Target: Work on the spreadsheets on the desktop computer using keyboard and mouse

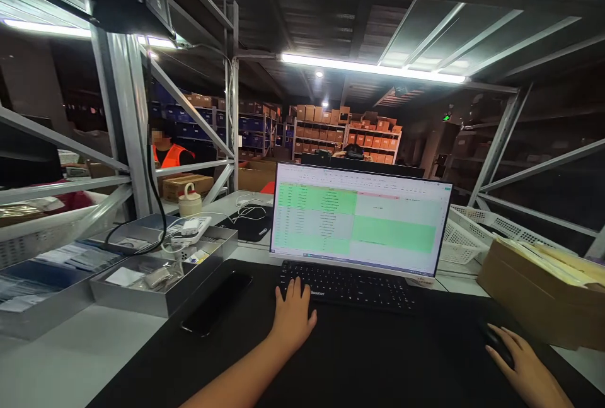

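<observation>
My left hand (292, 316) lies flat on the left end of a black keyboard (347, 285), fingers stretched over the keys. My right hand (524, 364) rests curled on a black mouse (496, 342) at the right of the black desk mat (331, 357). Behind the keyboard stands a monitor (359, 219) showing a spreadsheet with green cells.
A black phone (216, 301) lies left on the mat. Grey trays (161, 269) with small items and cables stand at the left, a cardboard box (543, 297) of papers at the right, white baskets (460, 241) behind. A person in an orange vest (172, 154) sits beyond the metal rack (125, 118).
</observation>
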Action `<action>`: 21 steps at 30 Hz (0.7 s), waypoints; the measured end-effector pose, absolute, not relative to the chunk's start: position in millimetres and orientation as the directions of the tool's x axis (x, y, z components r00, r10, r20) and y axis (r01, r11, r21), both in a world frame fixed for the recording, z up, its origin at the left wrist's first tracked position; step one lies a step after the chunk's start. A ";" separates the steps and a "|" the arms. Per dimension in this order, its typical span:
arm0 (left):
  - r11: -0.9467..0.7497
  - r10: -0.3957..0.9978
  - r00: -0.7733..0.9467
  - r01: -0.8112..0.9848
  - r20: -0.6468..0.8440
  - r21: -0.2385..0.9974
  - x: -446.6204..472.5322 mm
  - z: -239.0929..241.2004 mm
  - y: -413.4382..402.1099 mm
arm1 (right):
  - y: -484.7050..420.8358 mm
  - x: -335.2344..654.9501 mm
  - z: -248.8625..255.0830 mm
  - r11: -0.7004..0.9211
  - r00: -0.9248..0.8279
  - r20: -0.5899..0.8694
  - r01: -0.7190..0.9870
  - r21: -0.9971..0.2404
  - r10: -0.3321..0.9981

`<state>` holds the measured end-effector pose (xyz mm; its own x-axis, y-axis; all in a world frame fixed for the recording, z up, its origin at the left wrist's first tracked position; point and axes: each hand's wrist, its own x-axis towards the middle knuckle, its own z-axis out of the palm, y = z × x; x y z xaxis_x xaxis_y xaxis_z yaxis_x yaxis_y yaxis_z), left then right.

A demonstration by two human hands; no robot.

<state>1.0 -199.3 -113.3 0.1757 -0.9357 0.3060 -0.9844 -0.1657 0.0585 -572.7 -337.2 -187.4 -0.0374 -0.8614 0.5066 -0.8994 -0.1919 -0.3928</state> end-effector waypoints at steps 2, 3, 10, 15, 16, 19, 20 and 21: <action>-0.165 -0.936 0.178 -0.984 0.303 0.067 1.2 -114.0 -199.9 | -339.5 -575.7 -190.9 -0.211 -0.027 0.531 -0.900 -0.383 -0.847; -0.165 -0.937 0.179 -0.984 0.299 0.072 1.2 -113.8 -199.8 | -340.7 -577.5 -192.7 -0.220 -0.019 0.538 -0.900 -0.376 -0.842; -0.154 -0.939 0.177 -0.983 0.295 0.102 1.2 -112.6 -198.5 | -342.0 -583.1 -193.3 -0.269 0.024 0.580 -0.901 -0.340 -0.814; -0.140 -0.939 0.165 -0.985 0.302 0.100 1.3 -113.6 -197.6 | -338.3 -579.5 -185.5 -0.303 0.053 0.583 -0.890 -0.340 -0.810; -0.141 -0.938 0.166 -0.985 0.305 0.102 1.3 -113.8 -197.5 | -338.3 -579.4 -185.0 -0.316 0.068 0.580 -0.887 -0.338 -0.812; -0.143 -0.937 0.171 -0.983 0.306 0.111 1.0 -114.2 -197.4 | -339.8 -581.0 -186.3 -0.338 0.097 0.576 -0.882 -0.328 -0.812; -0.144 -0.937 0.172 -0.983 0.304 0.112 0.8 -114.0 -197.4 | -340.7 -582.0 -187.3 -0.342 0.102 0.575 -0.881 -0.326 -0.812; -0.144 -0.938 0.172 -0.983 0.301 0.113 0.7 -113.6 -197.2 | -341.6 -583.0 -188.4 -0.344 0.105 0.574 -0.881 -0.326 -0.812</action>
